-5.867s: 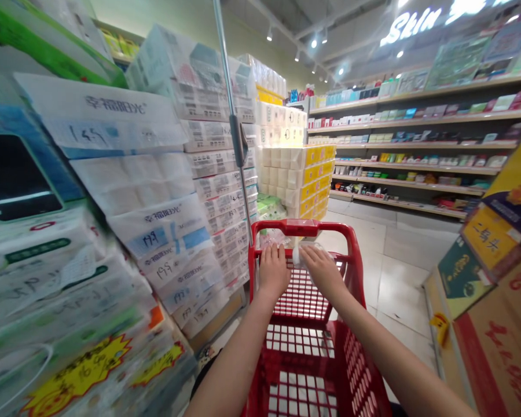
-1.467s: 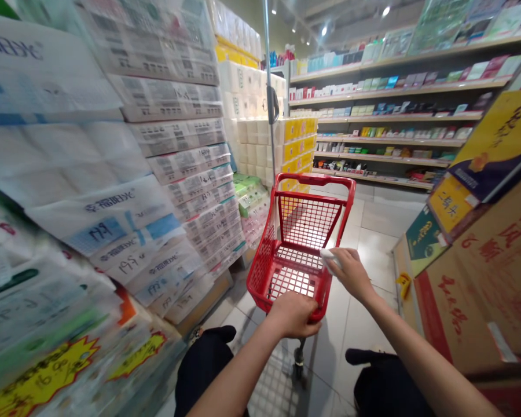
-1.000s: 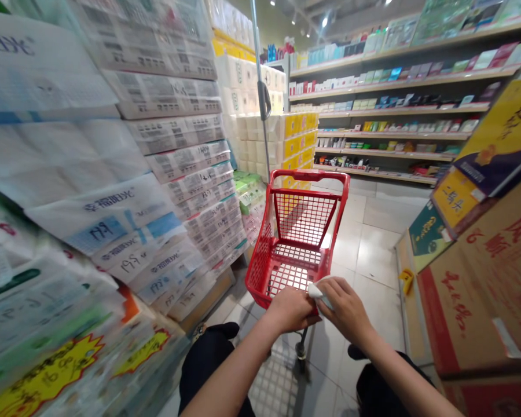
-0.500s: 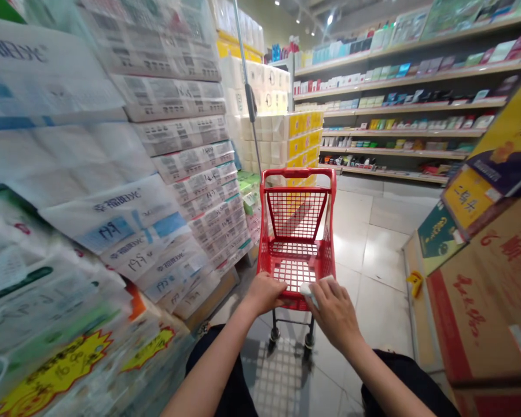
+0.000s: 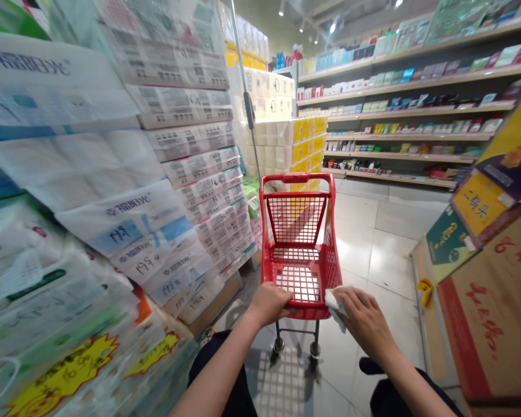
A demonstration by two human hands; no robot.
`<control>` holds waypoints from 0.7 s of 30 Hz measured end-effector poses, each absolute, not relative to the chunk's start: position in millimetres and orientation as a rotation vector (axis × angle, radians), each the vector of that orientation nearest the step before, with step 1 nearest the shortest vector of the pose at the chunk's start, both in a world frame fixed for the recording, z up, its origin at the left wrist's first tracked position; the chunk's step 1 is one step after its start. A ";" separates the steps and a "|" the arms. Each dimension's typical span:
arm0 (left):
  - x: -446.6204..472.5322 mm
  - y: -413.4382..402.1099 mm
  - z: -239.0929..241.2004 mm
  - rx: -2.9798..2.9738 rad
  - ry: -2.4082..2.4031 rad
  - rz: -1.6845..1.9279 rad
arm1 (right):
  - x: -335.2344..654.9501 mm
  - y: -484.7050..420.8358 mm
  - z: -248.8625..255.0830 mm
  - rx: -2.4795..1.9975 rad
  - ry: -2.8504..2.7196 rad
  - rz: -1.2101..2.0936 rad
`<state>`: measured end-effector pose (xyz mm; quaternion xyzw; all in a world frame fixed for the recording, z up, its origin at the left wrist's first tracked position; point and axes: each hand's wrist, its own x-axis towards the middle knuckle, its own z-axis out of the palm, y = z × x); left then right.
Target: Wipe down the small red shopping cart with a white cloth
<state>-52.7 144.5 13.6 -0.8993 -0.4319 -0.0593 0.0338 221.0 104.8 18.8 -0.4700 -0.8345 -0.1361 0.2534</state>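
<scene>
A small red plastic shopping cart stands in front of me, its grid basket bare and its wheels on the floor. My left hand is closed around the left part of the cart's near rim. My right hand is at the near right corner of the cart, fingers bent over a white cloth or tissue. The cloth lies against or just beside that corner; the palm hides part of it. A thin grey pole rises from the cart's far left side.
Tall stacks of wrapped tissue packs line the left side. Cardboard boxes are piled close on the right. Ahead, yellow-and-white packs stand before long product shelves. Pale floor tiles run between the stacks.
My right hand has moved right with the white cloth, from the middle of the near rim to its right corner. My left hand stays on the rim. The view has shifted slightly.
</scene>
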 end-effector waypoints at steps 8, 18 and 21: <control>-26.1 143.2 19.1 -2.778 -1.440 -0.158 | 135.7 100.5 33.3 -1.313 -2.326 -0.404; -24.6 143.1 20.8 -2.762 -1.390 -0.148 | 238.5 104.3 20.1 -1.336 -2.269 -0.395; -12.6 142.0 21.4 -2.759 -1.419 -0.119 | 235.9 103.5 24.5 -1.430 -2.231 -0.415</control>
